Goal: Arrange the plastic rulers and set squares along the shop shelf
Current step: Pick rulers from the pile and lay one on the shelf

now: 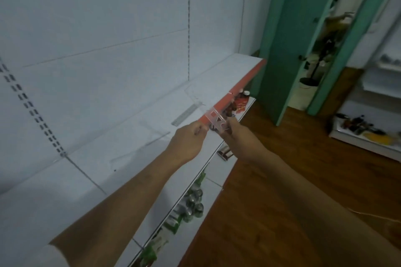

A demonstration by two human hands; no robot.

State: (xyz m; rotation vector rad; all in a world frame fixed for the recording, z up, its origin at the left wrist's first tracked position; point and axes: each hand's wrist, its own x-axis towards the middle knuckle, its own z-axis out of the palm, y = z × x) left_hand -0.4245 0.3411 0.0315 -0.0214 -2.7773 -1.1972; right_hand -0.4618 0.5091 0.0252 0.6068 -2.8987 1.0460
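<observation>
Both hands are reaching out over the front edge of the white shop shelf (121, 141) and holding one small clear plastic ruler (217, 121) between them. The left hand (188, 143) is pinching the ruler's near left end with curled fingers, and the right hand (236, 134) is gripping its right end, fingers closed on the plastic. The ruler, a stencil-like piece with shape cut-outs, is hanging in the air just above the shelf's red front strip (243, 86), not lying on the board.

Just beyond the left hand, a grey-marked clear ruler (187, 114) is lying flat on the shelf. Farther beyond it, a transparent set square (192, 93) is resting on the board, its outline faint. Another clear set square (149, 141) is lying just left of the left hand.

Below the hands, green cans (193, 204) are standing on a lower shelf.
</observation>
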